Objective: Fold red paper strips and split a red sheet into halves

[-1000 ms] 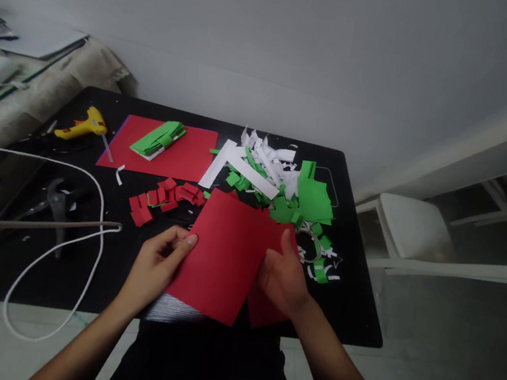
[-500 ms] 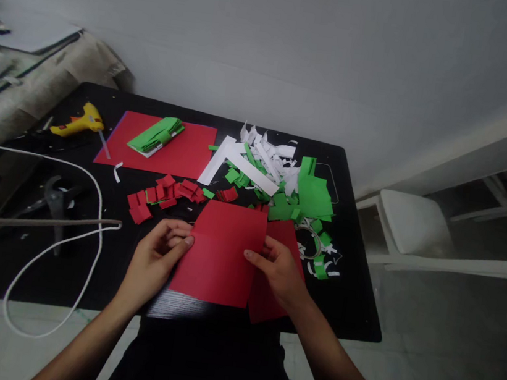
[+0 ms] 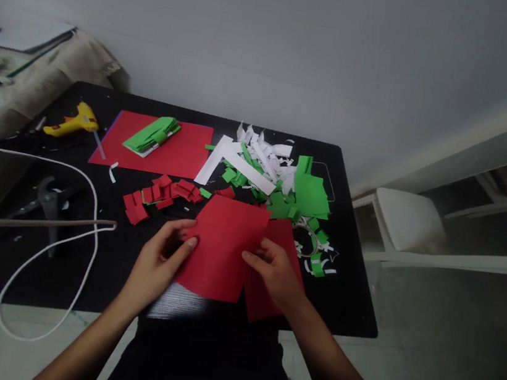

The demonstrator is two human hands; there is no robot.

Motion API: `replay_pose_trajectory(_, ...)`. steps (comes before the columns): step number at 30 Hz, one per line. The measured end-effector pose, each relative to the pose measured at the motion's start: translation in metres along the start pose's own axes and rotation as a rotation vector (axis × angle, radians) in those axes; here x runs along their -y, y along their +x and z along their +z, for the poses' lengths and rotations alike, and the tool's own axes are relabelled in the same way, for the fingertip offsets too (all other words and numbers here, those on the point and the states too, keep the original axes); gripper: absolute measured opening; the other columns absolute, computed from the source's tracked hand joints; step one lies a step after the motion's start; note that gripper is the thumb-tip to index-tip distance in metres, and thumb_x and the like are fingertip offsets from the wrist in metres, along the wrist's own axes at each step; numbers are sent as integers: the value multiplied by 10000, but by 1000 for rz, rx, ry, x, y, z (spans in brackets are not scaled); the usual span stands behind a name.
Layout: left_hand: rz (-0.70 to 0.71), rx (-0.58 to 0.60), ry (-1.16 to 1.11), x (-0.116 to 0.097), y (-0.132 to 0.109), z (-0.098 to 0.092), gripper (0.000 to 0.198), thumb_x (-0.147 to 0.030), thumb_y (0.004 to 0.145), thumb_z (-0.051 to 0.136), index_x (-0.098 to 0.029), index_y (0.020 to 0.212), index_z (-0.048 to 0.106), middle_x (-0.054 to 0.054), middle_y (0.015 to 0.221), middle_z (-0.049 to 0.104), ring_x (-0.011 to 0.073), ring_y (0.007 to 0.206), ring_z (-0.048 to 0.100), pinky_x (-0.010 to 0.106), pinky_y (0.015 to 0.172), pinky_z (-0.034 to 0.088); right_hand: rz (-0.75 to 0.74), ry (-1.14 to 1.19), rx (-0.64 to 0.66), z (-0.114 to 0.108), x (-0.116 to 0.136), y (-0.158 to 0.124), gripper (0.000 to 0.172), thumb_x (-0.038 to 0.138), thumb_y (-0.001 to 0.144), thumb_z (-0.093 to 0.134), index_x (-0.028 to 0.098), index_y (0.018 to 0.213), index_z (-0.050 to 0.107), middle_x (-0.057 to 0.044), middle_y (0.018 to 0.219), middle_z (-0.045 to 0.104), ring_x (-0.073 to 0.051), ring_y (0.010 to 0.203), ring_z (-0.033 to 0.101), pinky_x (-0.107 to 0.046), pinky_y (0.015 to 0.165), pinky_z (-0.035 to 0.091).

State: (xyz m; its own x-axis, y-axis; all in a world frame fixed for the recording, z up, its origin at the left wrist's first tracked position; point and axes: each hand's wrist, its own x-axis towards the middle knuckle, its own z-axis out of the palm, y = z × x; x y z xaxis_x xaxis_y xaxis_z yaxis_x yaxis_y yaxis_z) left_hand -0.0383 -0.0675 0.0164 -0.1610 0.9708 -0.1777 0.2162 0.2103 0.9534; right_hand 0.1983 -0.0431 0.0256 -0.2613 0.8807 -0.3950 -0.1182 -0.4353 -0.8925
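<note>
Both hands hold one red sheet of paper [image 3: 222, 248] above the near part of the black table. My left hand [image 3: 161, 254] pinches its left edge, thumb on top and fingers behind. At the right edge, my right hand [image 3: 276, 274] grips it the same way, with its fingertips partly hidden behind the paper. A second red sheet [image 3: 260, 300] shows beneath and to the right of the held one, partly under my right hand. Small folded red paper pieces [image 3: 164, 192] lie in a row beyond my left hand.
White and green paper scraps [image 3: 261, 166] are heaped at the back, with larger green paper [image 3: 311, 194] beside them. A tape roll [image 3: 305, 240] sits at right. Farther left are a yellow glue gun [image 3: 73, 121], pliers [image 3: 49, 207], a white cable [image 3: 96, 219] and green folded strips [image 3: 153, 134].
The held red sheet has turned slightly, its lower edge swinging a little left and its top right corner rising. Both hands keep their hold. The whole view has shifted slightly.
</note>
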Motion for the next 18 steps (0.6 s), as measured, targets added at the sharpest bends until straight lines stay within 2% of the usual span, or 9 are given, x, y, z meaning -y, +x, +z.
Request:
replay_pose_trajectory(2,42,89,73,0,-3,3,509,-522,935,649,-234,1353,609,102,1389,652,278,1297,595,409,1113,450,0,11,4,5,2,-3,274,375,781,841,215,991,769,-55,1003,795,-242,968,736,-415,947,561)
replay_pose_trajectory(5,137,263,105,0,-7,7,619,-526,960,602,-235,1497,503,127,1564,520,313,1436,487,467,1222,334,-16,55,101,15,5,-5,301,405,790,836,223,1021,771,-44,985,798,-251,988,742,-417,946,563)
replay_pose_trajectory(7,197,324,83,-1,-8,12,680,-544,927,640,-225,1512,503,134,1588,494,337,1467,449,478,1244,300,-49,47,165,22,7,-5,312,418,795,830,222,1030,772,-39,978,800,-251,992,744,-413,946,563)
replay_pose_trajectory(9,212,336,29,-4,-9,17,669,-554,889,688,-218,1456,568,129,1520,561,350,1430,484,467,1216,349,-84,12,192,26,8,-5,296,425,814,812,221,1026,772,-33,969,800,-247,986,743,-409,941,563)
replay_pose_trajectory(11,139,310,-61,-7,-10,21,572,-553,882,702,-208,1335,650,112,1362,669,333,1303,590,432,1121,458,-108,-29,202,29,8,-7,279,426,840,789,226,1034,768,-32,983,799,-245,995,741,-404,946,562)
replay_pose_trajectory(13,5,269,-180,-10,-10,24,506,-557,872,717,-199,1229,681,86,1190,738,298,1130,678,387,986,544,-120,-87,187,29,8,-9,253,416,867,764,228,1036,761,-37,1004,796,-242,998,741,-390,933,565)
replay_pose_trajectory(15,-114,240,-295,-12,-10,25,499,-544,841,760,-199,1192,677,65,1105,764,266,1010,713,348,887,577,-123,-186,154,27,10,-11,212,392,877,751,223,1005,752,-41,990,794,-233,955,743,-365,868,573)
replay_pose_trajectory(18,-200,226,-405,-12,-10,22,489,-489,819,806,-217,1200,665,38,1091,773,230,955,721,301,836,582,-147,-353,38,23,14,-13,205,388,856,778,218,962,738,-40,938,790,-221,877,739,-331,758,557)
